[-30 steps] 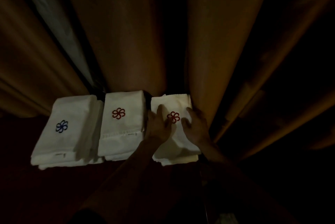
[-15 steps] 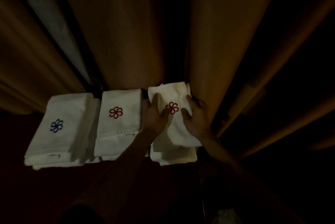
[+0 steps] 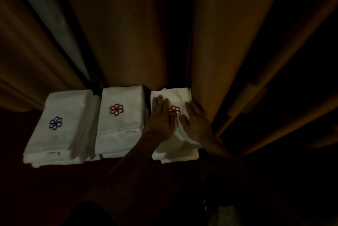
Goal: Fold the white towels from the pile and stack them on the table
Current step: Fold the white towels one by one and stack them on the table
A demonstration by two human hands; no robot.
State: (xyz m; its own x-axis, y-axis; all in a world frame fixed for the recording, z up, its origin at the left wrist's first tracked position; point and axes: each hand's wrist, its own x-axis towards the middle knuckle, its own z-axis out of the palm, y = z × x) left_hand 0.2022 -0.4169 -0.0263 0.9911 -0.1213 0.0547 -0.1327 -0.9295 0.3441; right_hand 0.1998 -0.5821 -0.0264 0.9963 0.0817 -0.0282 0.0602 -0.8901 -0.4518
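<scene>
We look down in dim light on three stacks of folded white towels set in a row on the far part of a dark table (image 3: 54,193), close against a heavy brown curtain (image 3: 135,33) that hangs in deep folds behind them; the left stack (image 3: 60,140) bears a blue flower emblem (image 3: 55,123) on its upper face; the middle stack (image 3: 118,134), close against it, bears a red flower emblem (image 3: 116,109); the right stack (image 3: 175,158) lies just beside the middle one, with a thin dark gap between them at the far end, and its right side meets the curtain; on it lies the top towel (image 3: 176,97), folded and a little askew, so that the layers under it show at the near edge; it is marked with a second red emblem (image 3: 175,111); both hands are on this towel; the left hand (image 3: 161,118) lies flat on its left half, palm down, fingers straight and together and pointing to the far side, curled round nothing; the right hand (image 3: 198,123) lies flat on its right half, fingers stretched out along the cloth beside the curtain, likewise gripping nothing; the second red emblem shows in the space between the two hands; both forearms reach in from the near side; at the near right a pale crumpled thing (image 3: 225,214) shows faintly, too dark for us to tell what it is.
</scene>
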